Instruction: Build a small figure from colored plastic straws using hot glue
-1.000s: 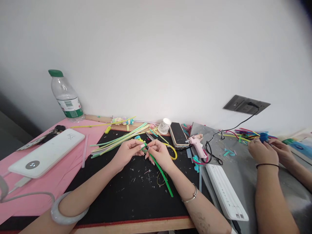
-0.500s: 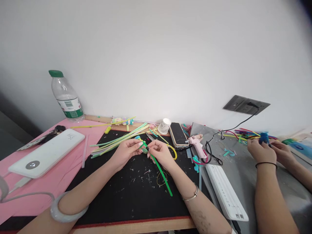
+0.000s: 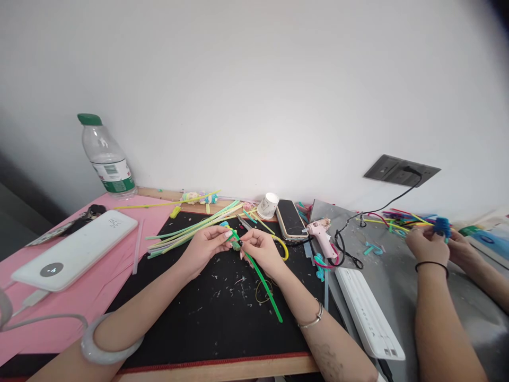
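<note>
Overall, pale wall (image 3: 254, 95) seen behind counter (image 3: 238, 367). Blk mat (image 3: 214, 318) laid at ctr of counter, w/ pink sheet (image 3: 115, 265) to its L. White pwr bank (image 3: 79, 252) set on sheet, its display lit; bottle (image 3: 107, 154) w/ green cap stood behind, nr wall. Long white device (image 3: 369, 313) placed R of mat. At far R, blue fuzzy piece (image 3: 442, 227) held in co-worker's hands (image 3: 429, 249).

Over mat ctr, L hand (image 3: 209, 246) & R hand (image 3: 260, 246) brought close, approx. level. Green strip (image 3: 264, 284) pinched by thumb & fingers of each; its long end trailed below R hand, twd counter's front edge. Pastel strips (image 3: 199, 225) bunched behind L hand. Phone (image 3: 291, 218), pink glue gun (image 3: 323, 239) & paper cup (image 3: 268, 206) noted beyond R hand; yellow-handled tool (image 3: 284, 249) just beside it. Sm. multicolored piece (image 3: 236, 245) partly hidden btwn fingertips; grip on it can't be told. Tiny scraps (image 3: 240, 281) scattered on mat.
</note>
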Available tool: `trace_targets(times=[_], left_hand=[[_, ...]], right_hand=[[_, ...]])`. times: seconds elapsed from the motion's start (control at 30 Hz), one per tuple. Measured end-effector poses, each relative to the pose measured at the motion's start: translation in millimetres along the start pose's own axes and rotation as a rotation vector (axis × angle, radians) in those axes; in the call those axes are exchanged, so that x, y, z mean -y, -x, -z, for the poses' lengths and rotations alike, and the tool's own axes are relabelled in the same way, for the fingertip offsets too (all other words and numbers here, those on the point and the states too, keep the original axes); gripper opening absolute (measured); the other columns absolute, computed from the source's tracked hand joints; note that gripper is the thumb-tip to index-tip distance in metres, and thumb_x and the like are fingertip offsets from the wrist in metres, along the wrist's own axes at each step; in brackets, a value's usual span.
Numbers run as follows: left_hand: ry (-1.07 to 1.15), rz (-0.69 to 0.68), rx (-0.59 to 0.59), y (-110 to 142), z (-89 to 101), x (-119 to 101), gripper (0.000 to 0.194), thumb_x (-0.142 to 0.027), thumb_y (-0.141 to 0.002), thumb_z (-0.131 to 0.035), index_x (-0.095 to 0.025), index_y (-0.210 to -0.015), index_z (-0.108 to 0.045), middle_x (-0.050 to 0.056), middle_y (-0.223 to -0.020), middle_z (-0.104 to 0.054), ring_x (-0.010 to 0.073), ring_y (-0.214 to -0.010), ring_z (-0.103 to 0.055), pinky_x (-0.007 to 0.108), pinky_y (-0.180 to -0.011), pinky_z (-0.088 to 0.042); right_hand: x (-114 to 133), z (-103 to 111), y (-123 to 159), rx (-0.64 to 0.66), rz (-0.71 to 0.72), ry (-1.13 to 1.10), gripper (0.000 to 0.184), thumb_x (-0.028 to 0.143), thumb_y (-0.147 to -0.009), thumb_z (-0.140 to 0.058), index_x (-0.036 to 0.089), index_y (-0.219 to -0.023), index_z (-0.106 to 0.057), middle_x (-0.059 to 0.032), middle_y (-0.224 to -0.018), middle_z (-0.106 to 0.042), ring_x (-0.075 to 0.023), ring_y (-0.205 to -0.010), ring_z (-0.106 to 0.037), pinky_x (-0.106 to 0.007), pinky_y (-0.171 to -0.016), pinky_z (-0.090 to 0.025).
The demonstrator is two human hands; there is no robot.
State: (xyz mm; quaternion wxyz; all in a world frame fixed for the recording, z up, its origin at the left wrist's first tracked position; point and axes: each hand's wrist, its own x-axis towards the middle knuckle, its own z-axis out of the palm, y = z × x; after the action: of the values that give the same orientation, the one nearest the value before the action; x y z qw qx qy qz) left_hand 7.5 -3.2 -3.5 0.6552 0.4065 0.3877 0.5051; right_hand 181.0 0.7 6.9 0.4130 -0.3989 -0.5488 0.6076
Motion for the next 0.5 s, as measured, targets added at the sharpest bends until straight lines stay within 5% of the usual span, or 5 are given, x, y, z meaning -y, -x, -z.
trace_targets(times=[0.5], left_hand=[[0.16,0.049,0.096,0.3,0.8,-4.0,0.02,-0.028,-0.068,-0.08,-0.017,-0.081,-0.07,-0.001,-0.072,-0.062,0.0056,-0.06,-0.053,0.019,-0.063,-0.048]], right_hand=[[5.4,6.7,-0.7,0.119,0.02,0.017,0.023,0.036,-0.071,-0.071,0.017,-0.075,-0.059,0.0008,-0.057,-0.065,-0.0074,-0.043,-0.046,-0.021,-0.045,-0.033]])
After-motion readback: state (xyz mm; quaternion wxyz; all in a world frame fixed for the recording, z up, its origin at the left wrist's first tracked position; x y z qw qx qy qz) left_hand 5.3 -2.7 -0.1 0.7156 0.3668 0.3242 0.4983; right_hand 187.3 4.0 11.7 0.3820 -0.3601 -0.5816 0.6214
